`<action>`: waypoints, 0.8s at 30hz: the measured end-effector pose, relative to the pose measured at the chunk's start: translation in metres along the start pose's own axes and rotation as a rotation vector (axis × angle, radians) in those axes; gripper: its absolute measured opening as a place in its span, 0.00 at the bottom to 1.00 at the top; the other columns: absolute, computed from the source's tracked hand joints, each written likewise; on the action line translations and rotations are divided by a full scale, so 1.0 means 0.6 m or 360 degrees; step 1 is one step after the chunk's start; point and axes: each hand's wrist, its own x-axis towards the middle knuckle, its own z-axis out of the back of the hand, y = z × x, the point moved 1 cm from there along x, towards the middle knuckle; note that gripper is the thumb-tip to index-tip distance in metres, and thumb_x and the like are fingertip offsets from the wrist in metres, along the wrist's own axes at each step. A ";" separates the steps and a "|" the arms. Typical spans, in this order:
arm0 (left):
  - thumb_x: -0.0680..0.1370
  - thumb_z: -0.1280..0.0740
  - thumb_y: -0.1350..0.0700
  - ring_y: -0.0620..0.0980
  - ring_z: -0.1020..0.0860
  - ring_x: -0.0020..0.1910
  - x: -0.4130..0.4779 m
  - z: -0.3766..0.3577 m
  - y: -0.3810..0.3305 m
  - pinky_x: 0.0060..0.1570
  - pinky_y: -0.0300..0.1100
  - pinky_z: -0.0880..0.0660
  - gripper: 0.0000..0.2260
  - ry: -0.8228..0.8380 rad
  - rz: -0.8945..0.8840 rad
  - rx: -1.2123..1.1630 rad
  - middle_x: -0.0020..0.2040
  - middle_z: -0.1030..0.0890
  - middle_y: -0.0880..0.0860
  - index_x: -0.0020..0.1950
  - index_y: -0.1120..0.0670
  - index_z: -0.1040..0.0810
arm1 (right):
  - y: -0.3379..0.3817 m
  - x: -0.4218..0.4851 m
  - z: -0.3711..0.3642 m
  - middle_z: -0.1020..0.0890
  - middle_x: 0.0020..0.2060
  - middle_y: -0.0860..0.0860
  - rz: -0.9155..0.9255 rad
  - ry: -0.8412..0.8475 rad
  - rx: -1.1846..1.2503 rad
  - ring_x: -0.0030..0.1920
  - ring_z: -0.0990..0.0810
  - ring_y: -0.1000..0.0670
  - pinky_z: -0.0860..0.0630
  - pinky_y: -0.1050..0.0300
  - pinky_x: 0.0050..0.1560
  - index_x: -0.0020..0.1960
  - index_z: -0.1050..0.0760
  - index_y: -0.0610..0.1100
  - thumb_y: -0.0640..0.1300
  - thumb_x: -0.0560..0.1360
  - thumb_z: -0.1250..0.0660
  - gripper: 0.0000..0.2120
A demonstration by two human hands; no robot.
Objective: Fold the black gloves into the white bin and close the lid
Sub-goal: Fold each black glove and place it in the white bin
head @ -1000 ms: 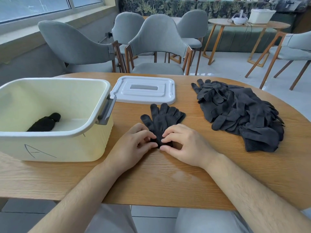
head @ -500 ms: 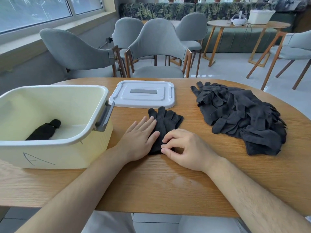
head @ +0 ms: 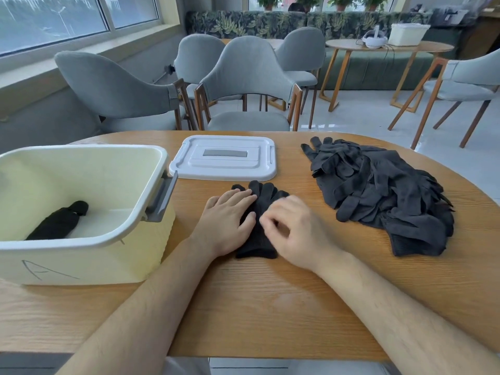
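On the oval wooden surface (head: 270,307), seen from the head camera, a white bin (head: 81,263) stands at the left with a letter A drawn on its near wall. A rolled glove (head: 59,223) lies on its floor. The lid (head: 224,158) lies flat at the far middle of the surface, just beside the bin's grey handle. A pile of black gloves (head: 384,196) is heaped at the right.

Between bin and pile, a flat glove (head: 259,236) lies with its fingers pointing toward the lid. The left hand (head: 227,223) rests on its left side, fingers straight and pressing down. The right hand (head: 297,234) is over its right side, fingers curled and blurred; whether it pinches the fabric cannot be told.

Behind the surface stand grey chairs (head: 249,77), a round side table (head: 387,47) carrying a white box (head: 408,33), a leaf-patterned bench (head: 270,23) and, at the left, a window (head: 54,20).
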 end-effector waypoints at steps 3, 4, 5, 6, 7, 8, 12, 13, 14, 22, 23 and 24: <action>0.82 0.49 0.39 0.41 0.42 0.77 -0.003 -0.001 0.005 0.74 0.46 0.47 0.23 -0.0156 0.0025 -0.0077 0.75 0.32 0.40 0.74 0.44 0.29 | -0.031 0.066 0.001 0.21 0.53 0.54 -0.0368 0.0053 -0.0287 0.58 0.28 0.50 0.29 0.53 0.61 0.56 0.19 0.49 0.50 0.81 0.37 0.10; 0.84 0.48 0.40 0.42 0.42 0.77 -0.001 0.000 0.007 0.74 0.47 0.46 0.21 -0.0184 0.0058 -0.0137 0.75 0.32 0.40 0.73 0.45 0.29 | -0.044 0.089 -0.002 0.23 0.56 0.53 -0.0473 0.0127 -0.0368 0.61 0.30 0.49 0.31 0.52 0.62 0.59 0.20 0.50 0.51 0.81 0.38 0.12; 0.85 0.48 0.42 0.42 0.42 0.77 0.002 0.003 0.008 0.74 0.47 0.45 0.20 -0.0216 0.0105 -0.0200 0.75 0.32 0.41 0.73 0.45 0.29 | -0.055 0.110 -0.009 0.24 0.58 0.52 -0.0535 0.0198 -0.0420 0.63 0.31 0.48 0.32 0.51 0.64 0.61 0.21 0.50 0.53 0.81 0.38 0.13; 0.85 0.48 0.44 0.43 0.41 0.77 0.006 0.004 0.010 0.74 0.47 0.45 0.19 -0.0238 0.0162 -0.0254 0.75 0.32 0.42 0.74 0.45 0.29 | -0.064 0.126 -0.018 0.25 0.60 0.52 -0.0573 0.0271 -0.0434 0.65 0.32 0.47 0.34 0.50 0.65 0.62 0.22 0.52 0.55 0.81 0.38 0.14; 0.86 0.48 0.45 0.44 0.41 0.77 0.012 0.005 0.012 0.74 0.48 0.44 0.19 -0.0238 0.0219 -0.0291 0.75 0.32 0.43 0.75 0.46 0.31 | -0.072 0.139 -0.028 0.25 0.62 0.51 -0.0601 0.0338 -0.0427 0.66 0.32 0.46 0.34 0.49 0.66 0.63 0.22 0.53 0.58 0.80 0.38 0.16; 0.86 0.49 0.47 0.46 0.40 0.77 0.019 0.005 0.013 0.74 0.49 0.44 0.19 -0.0213 0.0272 -0.0303 0.76 0.32 0.44 0.76 0.46 0.32 | -0.080 0.145 -0.039 0.26 0.62 0.51 -0.0630 0.0380 -0.0412 0.67 0.32 0.46 0.34 0.48 0.66 0.63 0.22 0.53 0.61 0.79 0.37 0.18; 0.85 0.43 0.50 0.50 0.34 0.72 0.045 0.002 0.025 0.70 0.52 0.39 0.17 -0.0234 0.0386 -0.0288 0.70 0.27 0.46 0.73 0.46 0.29 | -0.092 0.137 -0.063 0.24 0.59 0.54 -0.0611 0.0227 -0.0315 0.64 0.31 0.48 0.35 0.50 0.65 0.63 0.20 0.54 0.60 0.79 0.36 0.17; 0.84 0.41 0.50 0.51 0.33 0.71 0.050 0.003 0.027 0.69 0.53 0.38 0.16 -0.0254 0.0402 -0.0306 0.68 0.26 0.46 0.71 0.47 0.28 | -0.092 0.134 -0.065 0.24 0.58 0.54 -0.0582 0.0183 -0.0275 0.63 0.30 0.49 0.34 0.50 0.65 0.62 0.20 0.54 0.58 0.80 0.35 0.15; 0.83 0.40 0.49 0.52 0.32 0.70 0.054 0.004 0.028 0.69 0.54 0.38 0.15 -0.0256 0.0436 -0.0337 0.67 0.26 0.47 0.70 0.47 0.26 | -0.093 0.131 -0.065 0.24 0.57 0.54 -0.0563 0.0153 -0.0212 0.62 0.29 0.49 0.33 0.50 0.65 0.62 0.20 0.53 0.56 0.80 0.34 0.13; 0.84 0.42 0.54 0.47 0.34 0.71 0.110 0.009 0.005 0.67 0.50 0.43 0.17 -0.0091 0.0335 -0.0503 0.66 0.23 0.41 0.71 0.42 0.26 | -0.096 0.114 -0.042 0.25 0.56 0.55 -0.0641 0.0071 0.0145 0.57 0.25 0.55 0.26 0.56 0.61 0.64 0.27 0.48 0.41 0.77 0.34 0.15; 0.84 0.42 0.55 0.47 0.34 0.70 0.113 0.005 0.002 0.66 0.48 0.43 0.16 -0.0090 0.0303 -0.0497 0.65 0.22 0.41 0.70 0.42 0.26 | -0.099 0.112 -0.041 0.24 0.57 0.55 -0.0643 0.0083 0.0184 0.57 0.25 0.56 0.26 0.58 0.62 0.64 0.27 0.48 0.40 0.77 0.34 0.16; 0.84 0.41 0.55 0.47 0.33 0.69 0.113 0.004 0.002 0.64 0.47 0.43 0.16 -0.0112 0.0297 -0.0500 0.64 0.22 0.41 0.69 0.41 0.25 | -0.100 0.114 -0.041 0.24 0.57 0.55 -0.0632 0.0094 0.0208 0.57 0.25 0.57 0.26 0.58 0.62 0.64 0.27 0.49 0.39 0.76 0.34 0.17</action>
